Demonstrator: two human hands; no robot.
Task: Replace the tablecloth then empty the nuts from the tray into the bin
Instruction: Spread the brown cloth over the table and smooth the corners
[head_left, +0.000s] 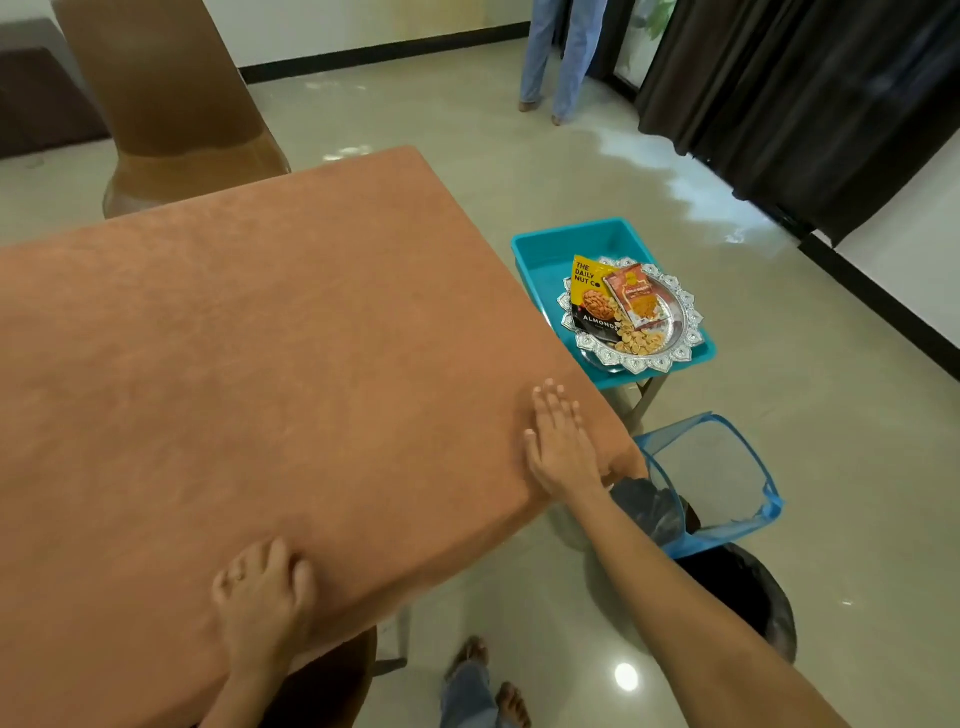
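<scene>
A terracotta tablecloth (270, 338) covers the whole table. My right hand (558, 441) lies flat on it, fingers spread, near the table's right corner. My left hand (265, 592) rests at the near edge with its fingers curled on the cloth. To the right of the table a silver scalloped tray (675, 332) holds loose nuts (640, 340) and two nut packets (613, 299). The tray sits in a teal plastic bin (561, 254) on a stand. A bin lined with a blue bag (719, 483) stands on the floor below the corner.
A black-lined bin (748, 597) stands beside the blue one. A brown-covered chair (171, 104) is at the table's far side. Another person's legs (558, 57) are at the back by dark curtains (810, 104). My feet (488, 680) are on the glossy floor.
</scene>
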